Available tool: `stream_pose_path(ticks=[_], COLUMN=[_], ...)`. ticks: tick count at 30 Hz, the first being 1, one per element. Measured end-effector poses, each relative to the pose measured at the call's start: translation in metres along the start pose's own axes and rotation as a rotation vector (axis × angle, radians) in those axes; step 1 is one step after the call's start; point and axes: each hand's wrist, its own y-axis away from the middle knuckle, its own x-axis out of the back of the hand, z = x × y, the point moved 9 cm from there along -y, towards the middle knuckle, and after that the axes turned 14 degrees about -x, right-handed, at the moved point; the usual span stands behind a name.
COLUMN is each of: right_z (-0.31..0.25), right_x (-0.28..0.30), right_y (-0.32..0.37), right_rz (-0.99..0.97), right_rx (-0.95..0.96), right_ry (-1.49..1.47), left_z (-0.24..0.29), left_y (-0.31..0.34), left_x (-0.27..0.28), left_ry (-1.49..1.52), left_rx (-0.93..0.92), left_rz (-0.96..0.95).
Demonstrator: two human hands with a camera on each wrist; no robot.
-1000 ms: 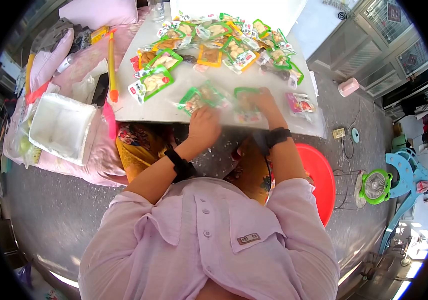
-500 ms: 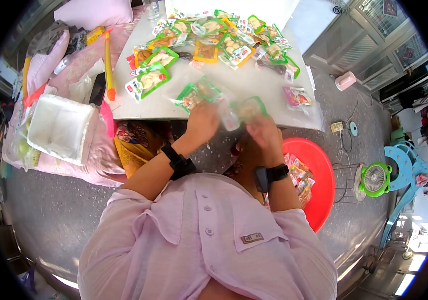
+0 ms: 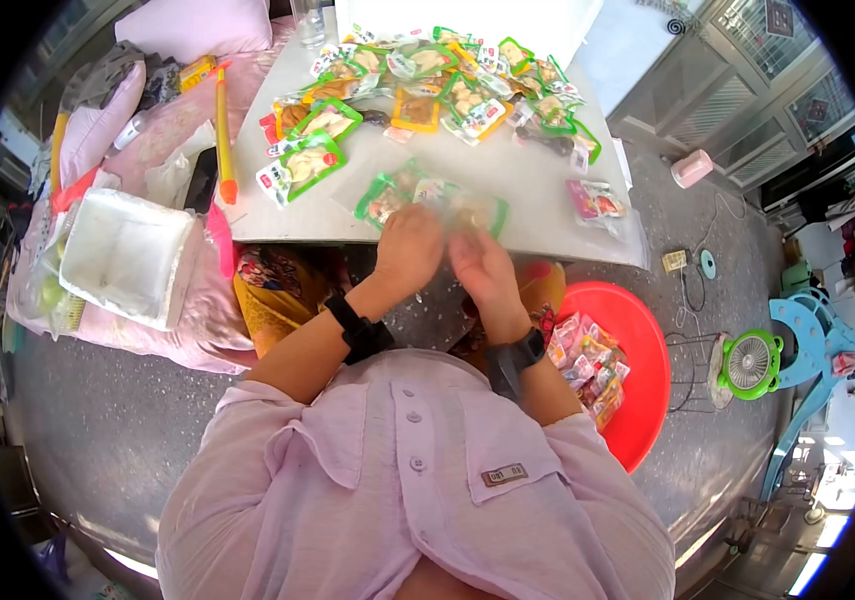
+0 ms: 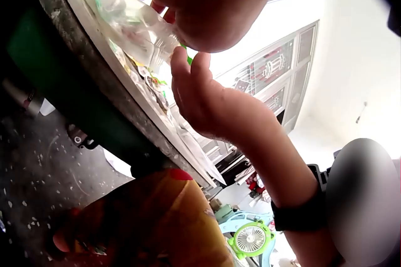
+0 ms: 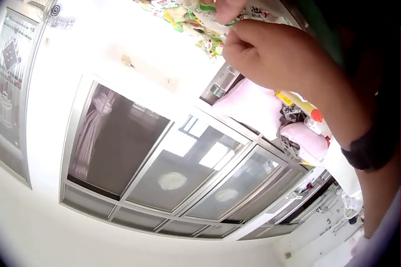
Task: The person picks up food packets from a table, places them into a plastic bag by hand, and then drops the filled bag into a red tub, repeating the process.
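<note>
At the table's near edge, my left hand [image 3: 411, 245] grips the mouth of a clear plastic bag [image 4: 128, 26], its fingers curled. Green-edged snack packets [image 3: 385, 197] show through the bag on the tabletop. Close on its right, my right hand [image 3: 485, 268] is turned partly palm up and pinches a green-edged snack packet [image 3: 488, 212], blurred and lying against the bag. In the left wrist view the right hand's fingertips [image 4: 182, 57] meet at the bag's edge. The right wrist view shows both hands side by side, with their grasp mostly hidden.
Many green and yellow snack packets [image 3: 418, 60] are heaped across the table's far half. A pink-purple packet [image 3: 598, 203] lies near the right corner. Below that side stands a red basin [image 3: 648, 400] holding small packets [image 3: 593, 365]. A white foam box [image 3: 128, 255] sits on the bed at left.
My right hand drew a green-edged packet back toward me, then moved left with it to the bag. The left hand stayed at the bag. The basin's packets came into view.
</note>
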Motion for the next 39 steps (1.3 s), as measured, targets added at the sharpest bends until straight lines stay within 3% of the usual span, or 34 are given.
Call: stream_pose_path(ticks=[4,7,10,16,19,22,24,27,29,31,34,35,38,39], right_z=[0.012,0.011,0.013,-0.003,0.003,0.002,-0.004,-0.010,-0.023,-0.042,-0.079,-0.083,-0.067,-0.062], right_x=[-0.010,0.003,0.006,-0.020,-0.021,-0.015,-0.027,-0.025,-0.012,-0.017,-0.020,-0.022,-0.034,-0.037], right_y=[-0.004,0.004,0.007,-0.002,-0.011,-0.025,-0.024,-0.022,-0.018,0.005,0.012,0.015,0.011,0.010], right_rz=[-0.050,0.148,0.157,0.160,0.252,0.256,0.177,0.026,0.065,0.257,0.456,0.508,0.272,0.242], right_rx=[-0.027,-0.107,-0.197,0.270,0.061,-0.030,0.122,0.153,0.130,0.139,0.685,0.751,0.895,0.853], right_ry=[0.254,0.701,0.863,0.935,1.013,1.184,1.346,1.309,1.223,1.163,1.423,1.599,1.763,1.810], left_z=[0.000,-0.001,0.000,0.004,0.005,0.006,0.007,0.009,0.008,0.013,0.020,0.019,0.018,0.018], left_y=[0.003,0.005,0.004,0.002,0.002,0.003,0.002,0.001,0.006,0.006,0.019,0.023,0.033,0.036], left_x=[0.001,0.004,0.007,0.006,0.005,0.001,0.000,0.003,0.004,0.008,0.005,0.002,-0.002,-0.004], left_ry=[0.048,0.060,0.059,0.084,0.099,0.138,0.148,0.131,0.111,0.074,-0.021,-0.065,-0.122,-0.142], left_rx=[-0.023,-0.025,-0.024,-0.069,-0.094,-0.107,-0.118,-0.134,-0.137,-0.122,-0.112,-0.109,-0.137,-0.156], left_rz=[0.046,0.058,0.063,0.068,0.053,0.025,0.020,0.029,0.027,-0.047,-0.147,-0.176,-0.196,-0.195])
